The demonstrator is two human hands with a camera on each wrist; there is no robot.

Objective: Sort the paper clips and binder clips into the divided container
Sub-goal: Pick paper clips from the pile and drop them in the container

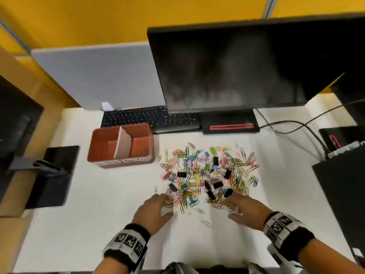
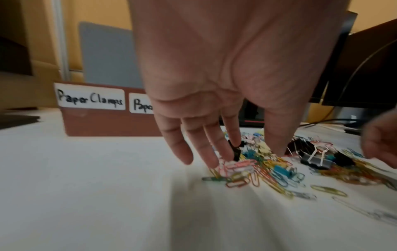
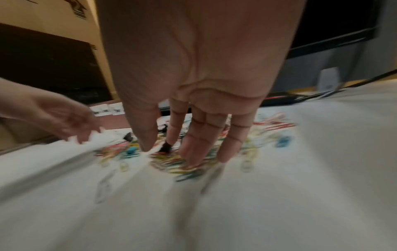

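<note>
A mixed pile of coloured paper clips and binder clips [image 1: 209,175] lies on the white desk in the head view. A brown divided container [image 1: 121,145] with a white divider stands to the pile's left; its left label [image 2: 91,99] reads "Paper Clamps". My left hand [image 1: 156,207] hovers at the pile's near-left edge, fingers straight and spread, holding nothing. My right hand [image 1: 244,209] hovers at the near-right edge, fingers straight and empty. The left wrist view shows my left hand's fingertips [image 2: 214,163] just over pink paper clips [image 2: 238,165]. The right wrist view is blurred, with my right hand's fingers [image 3: 193,152] above the pile.
A black monitor [image 1: 246,64] and keyboard [image 1: 150,117] stand behind the pile. Cables [image 1: 296,125] and black equipment [image 1: 343,184] sit on the right. A black stand [image 1: 53,175] is at the left. A few loose paper clips [image 1: 205,222] lie between my hands.
</note>
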